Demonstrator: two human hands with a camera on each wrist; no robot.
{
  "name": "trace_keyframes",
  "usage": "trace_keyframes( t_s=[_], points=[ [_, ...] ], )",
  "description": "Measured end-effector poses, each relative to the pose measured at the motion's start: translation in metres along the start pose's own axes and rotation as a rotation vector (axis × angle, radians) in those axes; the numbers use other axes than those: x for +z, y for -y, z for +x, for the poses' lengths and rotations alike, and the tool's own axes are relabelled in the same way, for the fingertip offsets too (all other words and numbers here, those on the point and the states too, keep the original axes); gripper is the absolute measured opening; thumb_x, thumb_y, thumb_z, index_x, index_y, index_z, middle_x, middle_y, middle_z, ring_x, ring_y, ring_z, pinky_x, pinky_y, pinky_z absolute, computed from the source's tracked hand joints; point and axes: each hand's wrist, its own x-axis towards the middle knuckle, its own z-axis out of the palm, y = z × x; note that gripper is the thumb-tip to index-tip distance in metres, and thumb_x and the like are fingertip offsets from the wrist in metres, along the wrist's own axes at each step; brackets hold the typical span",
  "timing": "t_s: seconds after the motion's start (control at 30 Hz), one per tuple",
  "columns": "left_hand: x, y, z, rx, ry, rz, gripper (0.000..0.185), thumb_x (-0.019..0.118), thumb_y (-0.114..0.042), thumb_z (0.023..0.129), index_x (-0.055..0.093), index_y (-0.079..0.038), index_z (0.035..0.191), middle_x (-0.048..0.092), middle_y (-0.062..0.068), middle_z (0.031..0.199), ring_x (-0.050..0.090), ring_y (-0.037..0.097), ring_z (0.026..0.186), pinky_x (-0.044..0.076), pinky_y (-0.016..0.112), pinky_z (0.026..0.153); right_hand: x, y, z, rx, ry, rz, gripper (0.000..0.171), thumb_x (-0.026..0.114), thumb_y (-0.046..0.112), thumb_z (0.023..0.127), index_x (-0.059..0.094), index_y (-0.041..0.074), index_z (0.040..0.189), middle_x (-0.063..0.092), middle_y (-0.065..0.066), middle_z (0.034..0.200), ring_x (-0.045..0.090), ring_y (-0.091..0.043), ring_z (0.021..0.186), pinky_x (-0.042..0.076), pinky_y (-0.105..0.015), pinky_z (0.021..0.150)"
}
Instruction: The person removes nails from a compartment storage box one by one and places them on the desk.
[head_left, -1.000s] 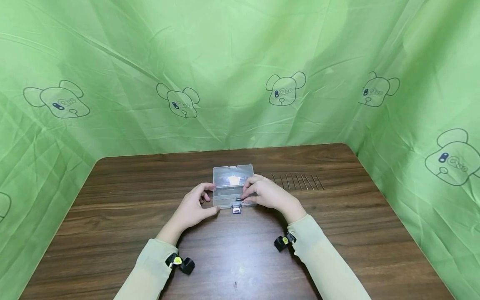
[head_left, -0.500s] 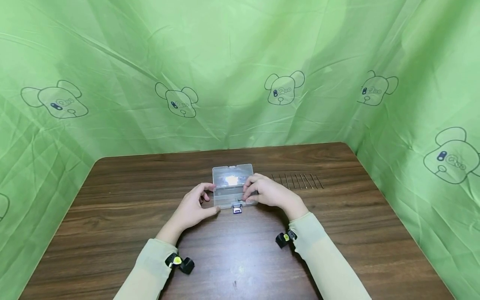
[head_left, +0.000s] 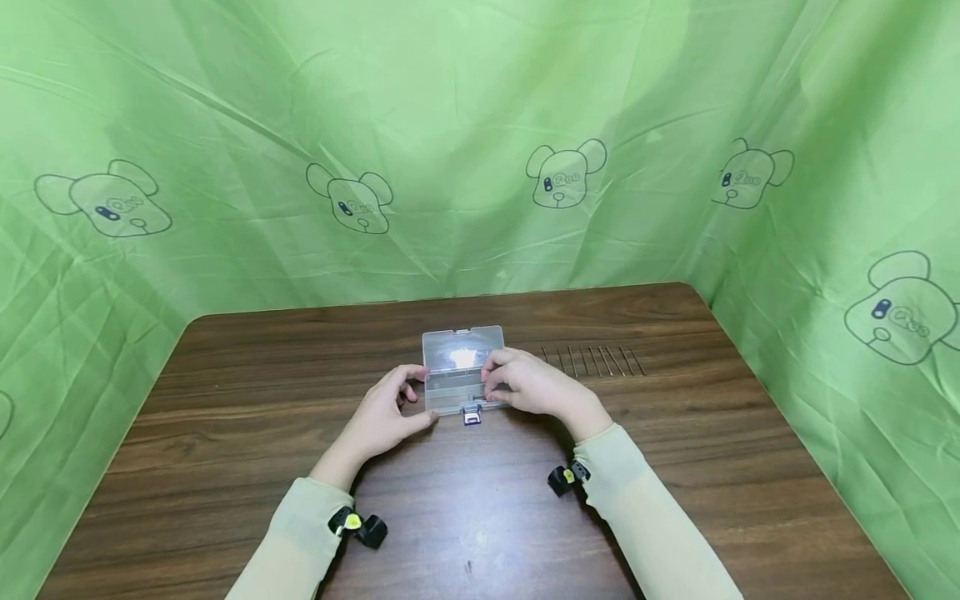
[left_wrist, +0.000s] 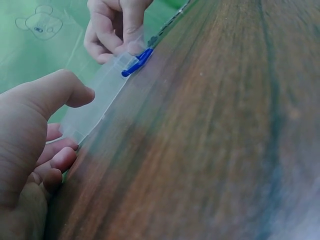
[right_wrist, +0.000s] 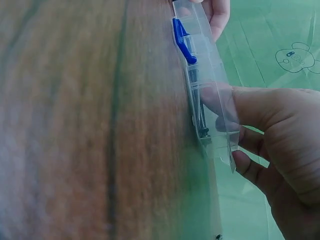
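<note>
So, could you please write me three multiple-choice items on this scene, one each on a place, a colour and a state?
1. Where does the row of nails lie?
A. On the table, to the right of the clear box
B. Inside a metal bowl
C. On the floor

2. What colour is the latch on the box?
A. Red
B. Blue
C. Yellow

3. What is the right hand doing?
A. Resting flat, far from the box
B. Holding a hammer
C. Gripping the box's right end

Answers: 1 A, the head view shows them beside the box; 2 B, both wrist views show it blue; 3 C, its thumb and fingers pinch that end while the left hand touches the other.
</note>
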Motion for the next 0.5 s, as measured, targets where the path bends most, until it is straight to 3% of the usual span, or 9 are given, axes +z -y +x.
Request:
trace_keyframes(
  t_s=[0.5],
  points=[
    [-0.0002,0.0001,0.0000,-0.009,0.005,0.004,0.068,0.095,-0.023,0.085,0.063,-0.015,0.144,0.069,-0.002,0.129,0.059,0.014,0.094,0.049,0.032,0.081,-0.0043,-0.0039,-0.0026,-0.033,0.016,-0.005,0.005,0.087,0.012,0.094,0.088,0.010,0.098,0.071,-0.005,0.116,0.069,-0.021,0.113,0.053,-0.036,0.107]
  ],
)
